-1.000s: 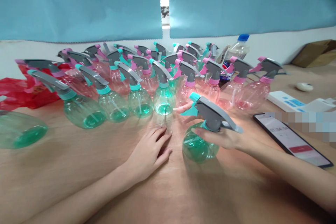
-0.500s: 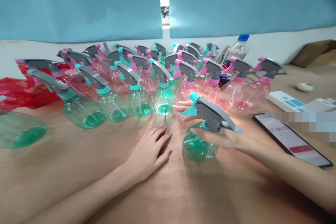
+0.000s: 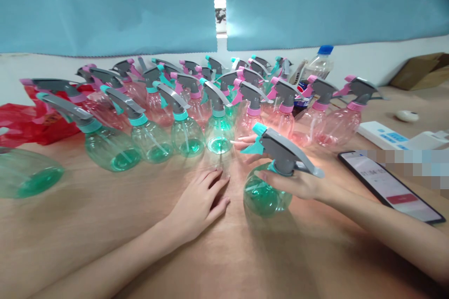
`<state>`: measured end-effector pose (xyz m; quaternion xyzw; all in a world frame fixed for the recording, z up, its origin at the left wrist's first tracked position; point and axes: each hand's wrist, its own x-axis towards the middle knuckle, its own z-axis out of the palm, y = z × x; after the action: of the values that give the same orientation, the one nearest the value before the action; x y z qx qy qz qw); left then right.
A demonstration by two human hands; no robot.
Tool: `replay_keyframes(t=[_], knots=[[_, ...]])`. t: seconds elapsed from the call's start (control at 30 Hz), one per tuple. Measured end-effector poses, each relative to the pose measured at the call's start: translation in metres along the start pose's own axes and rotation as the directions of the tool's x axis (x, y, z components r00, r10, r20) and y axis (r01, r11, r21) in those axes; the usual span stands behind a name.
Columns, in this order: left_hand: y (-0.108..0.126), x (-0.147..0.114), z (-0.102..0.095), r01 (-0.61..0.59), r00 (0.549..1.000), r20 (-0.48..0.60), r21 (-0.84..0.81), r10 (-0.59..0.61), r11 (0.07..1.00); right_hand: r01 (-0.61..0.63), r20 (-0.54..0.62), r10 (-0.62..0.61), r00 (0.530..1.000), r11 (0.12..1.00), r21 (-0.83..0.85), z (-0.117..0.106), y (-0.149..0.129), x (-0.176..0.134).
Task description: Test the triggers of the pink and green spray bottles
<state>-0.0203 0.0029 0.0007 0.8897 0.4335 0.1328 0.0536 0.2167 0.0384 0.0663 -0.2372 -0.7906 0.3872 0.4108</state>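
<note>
A green spray bottle (image 3: 264, 194) with a grey head and turquoise nozzle stands upright on the wooden table, in front of the rows. My right hand (image 3: 294, 182) is around its upper part: the thumb lies across the near side below the head, while the fingers stretch out behind it. My left hand (image 3: 199, 201) rests on the tabletop to the left of this bottle, palm down, holding nothing. Beyond it stand other green bottles, the nearest being a small one (image 3: 219, 138). A pink-headed bottle (image 3: 253, 119) is just past my right fingertips.
Several pink and green spray bottles fill the back in rows. At far left are a red plastic bag (image 3: 52, 126) and a partly cut-off green bottle (image 3: 28, 177). To the right lie a phone (image 3: 389, 187), a white power strip (image 3: 380, 135) and a blue-capped bottle (image 3: 321, 67).
The digits on the phone screen differ. Both hands and the bottles look unmoved.
</note>
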Motion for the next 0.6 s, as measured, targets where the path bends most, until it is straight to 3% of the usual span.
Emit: replay_keyframes(t=[0.6], knots=[[-0.0003, 0.0001, 0.0003, -0.002, 1.000, 0.002, -0.002, 0.002, 1.000, -0.032, 0.011, 0.031, 0.999, 0.999, 0.036, 0.0004, 0.0048, -0.0016]])
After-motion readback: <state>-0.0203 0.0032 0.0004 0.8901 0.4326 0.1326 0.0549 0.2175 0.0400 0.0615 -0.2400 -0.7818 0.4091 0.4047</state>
